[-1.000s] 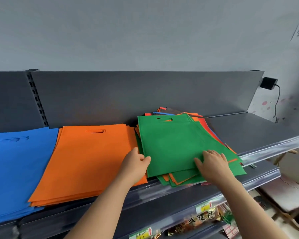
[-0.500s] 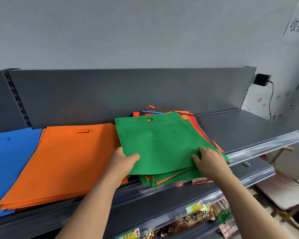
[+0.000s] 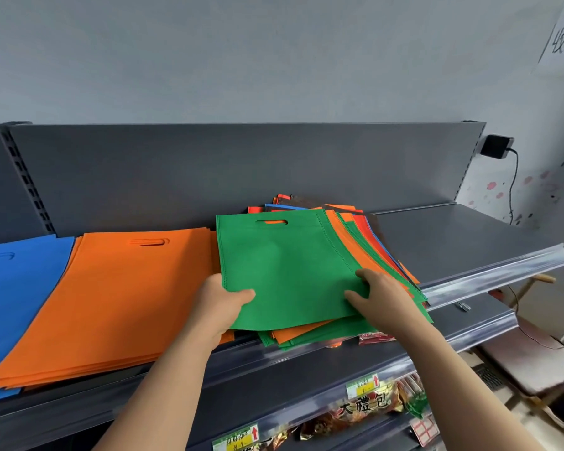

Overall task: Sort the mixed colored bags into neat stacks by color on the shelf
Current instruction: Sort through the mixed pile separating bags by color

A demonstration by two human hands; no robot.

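Note:
A green bag lies on top of a mixed pile of orange, green, red and blue bags on the dark shelf. My left hand grips the green bag's lower left edge, thumb on top. At the bag's lower right, my right hand holds it with the thumb on top and the fingers curled round its right edge. Left of the pile lies a neat orange stack, and a blue stack sits at the far left.
The shelf's right part is bare up to a clear price rail. A lower shelf holds snack packets with price tags. A black adapter with a cable hangs on the wall at right. A wooden stool stands at lower right.
The green bag has been pulled left and squared up on the pile, uncovering orange and red bags on its right. My left hand moved from the orange stack onto the green bag's edge.

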